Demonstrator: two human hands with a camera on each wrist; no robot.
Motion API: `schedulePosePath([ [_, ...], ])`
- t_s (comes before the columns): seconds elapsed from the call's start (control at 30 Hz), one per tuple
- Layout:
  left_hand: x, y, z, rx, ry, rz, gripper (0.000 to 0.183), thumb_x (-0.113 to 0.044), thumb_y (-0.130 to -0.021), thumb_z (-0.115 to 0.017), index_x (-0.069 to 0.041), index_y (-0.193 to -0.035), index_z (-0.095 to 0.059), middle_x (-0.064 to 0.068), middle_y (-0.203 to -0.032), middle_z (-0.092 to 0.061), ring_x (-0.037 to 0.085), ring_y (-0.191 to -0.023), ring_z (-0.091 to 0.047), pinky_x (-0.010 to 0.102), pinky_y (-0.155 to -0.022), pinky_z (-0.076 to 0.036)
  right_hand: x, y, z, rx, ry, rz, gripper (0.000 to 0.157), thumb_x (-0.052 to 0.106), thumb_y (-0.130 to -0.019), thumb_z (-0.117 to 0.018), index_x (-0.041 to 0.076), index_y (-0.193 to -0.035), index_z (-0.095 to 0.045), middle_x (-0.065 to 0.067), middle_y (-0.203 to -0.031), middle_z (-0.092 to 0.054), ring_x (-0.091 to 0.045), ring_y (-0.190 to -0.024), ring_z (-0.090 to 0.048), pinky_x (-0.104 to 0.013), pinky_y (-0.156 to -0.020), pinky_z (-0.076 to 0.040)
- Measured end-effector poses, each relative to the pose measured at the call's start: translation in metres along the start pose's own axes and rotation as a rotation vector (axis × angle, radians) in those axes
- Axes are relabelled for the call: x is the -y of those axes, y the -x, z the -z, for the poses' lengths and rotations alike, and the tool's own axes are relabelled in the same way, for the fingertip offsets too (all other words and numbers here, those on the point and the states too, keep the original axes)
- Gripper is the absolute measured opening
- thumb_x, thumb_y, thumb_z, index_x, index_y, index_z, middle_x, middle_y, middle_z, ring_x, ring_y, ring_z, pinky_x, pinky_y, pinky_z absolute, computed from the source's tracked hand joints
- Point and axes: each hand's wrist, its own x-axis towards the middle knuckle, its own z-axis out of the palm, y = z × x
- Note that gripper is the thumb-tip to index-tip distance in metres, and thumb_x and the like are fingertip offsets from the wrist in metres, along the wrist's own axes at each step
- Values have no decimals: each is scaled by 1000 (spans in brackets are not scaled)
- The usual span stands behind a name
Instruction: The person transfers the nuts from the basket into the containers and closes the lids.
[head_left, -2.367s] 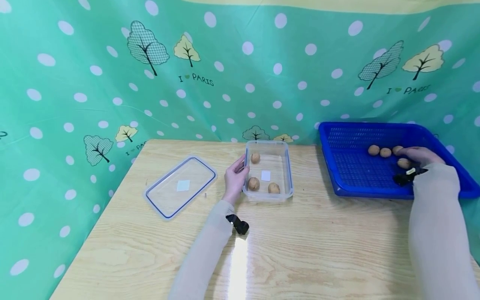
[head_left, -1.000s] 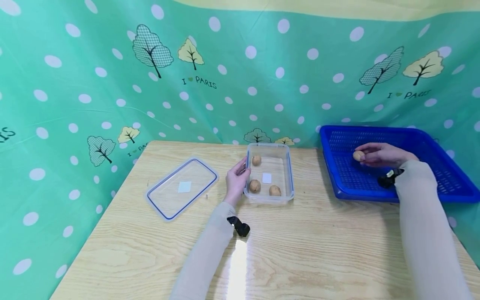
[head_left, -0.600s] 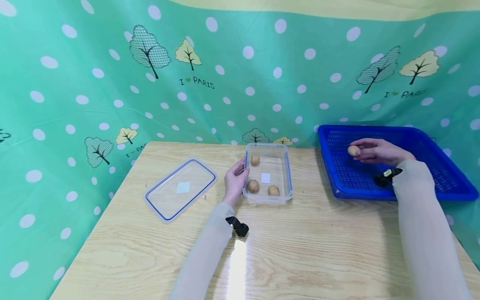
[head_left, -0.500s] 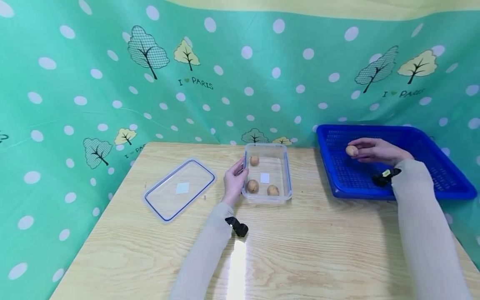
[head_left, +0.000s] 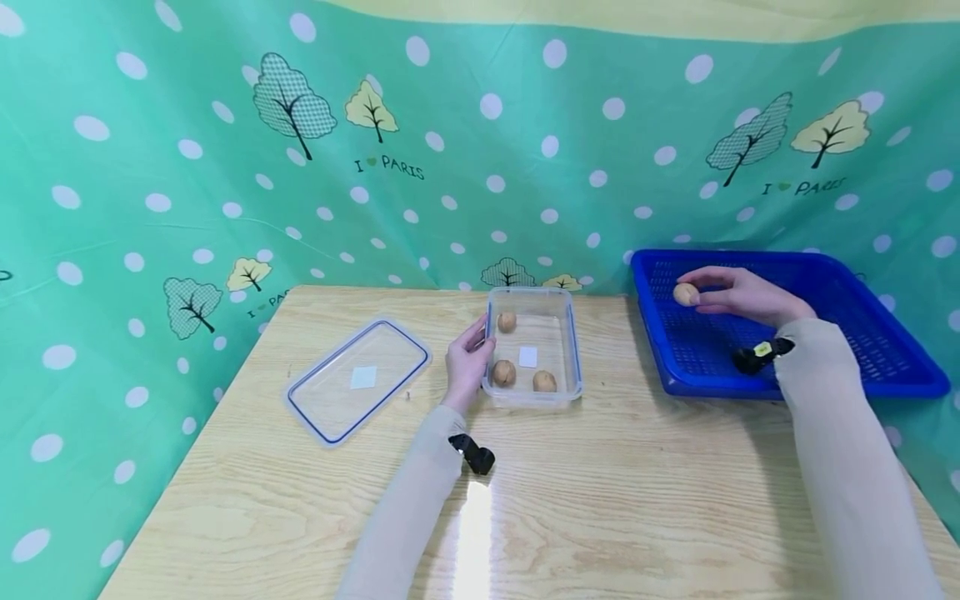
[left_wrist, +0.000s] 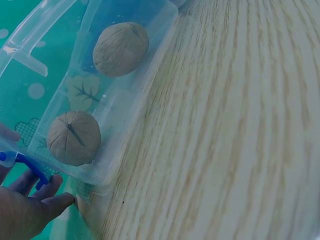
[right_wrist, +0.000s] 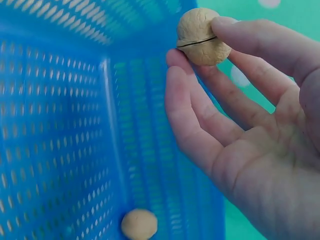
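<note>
My right hand pinches a walnut between thumb and fingertips, above the left part of the blue plastic basket. The right wrist view shows that walnut with its seam toward the camera. My left hand holds the left side of a clear plastic food container. Inside the container lie one walnut at the back left, another walnut at the front left and a third walnut at the front right.
A clear lid with a blue seal lies on the wooden table, left of the container. One loose walnut shows in the basket; the arm hides part of the basket floor. A green printed curtain hangs behind the table.
My right hand has picked a walnut out of the basket's right part and carried it left and slightly up, toward the basket's left rim. My left hand and the container have stayed in place.
</note>
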Motion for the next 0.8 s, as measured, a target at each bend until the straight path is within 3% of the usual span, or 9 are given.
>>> schedulePosePath([
  [0.23, -2, 1, -1, -3, -5, -4, 43, -2, -93, -59, -11, -135, -58, 21, -127, -59, 30, -113, -58, 37, -95, -48, 21, 3, -10, -11, 40, 37, 50, 21, -94, -64, 4, -138, -48, -9, -133, -52, -10, -108, -58, -22, -85, -51],
  [0.63, -3, 3, -1, -12, 13, 7, 44, -3, -93, -58, -10, -136, -56, 22, -127, -59, 28, -114, -59, 35, -93, -49, 49, 5, -25, 12, 112, 138, 43, 18, -95, -62, 6, -136, -53, -9, -136, -52, -17, -116, -51, -23, -87, -47],
  [0.8, -3, 2, -1, 5, 26, 13, 45, -1, -93, -57, -9, -137, -54, 24, -129, -56, 29, -115, -58, 32, -94, -49, 57, 8, -31, 9, 111, 131, 43, 18, -95, -62, 7, -136, -53, -8, -138, -50, -20, -122, -45, -24, -87, -44],
])
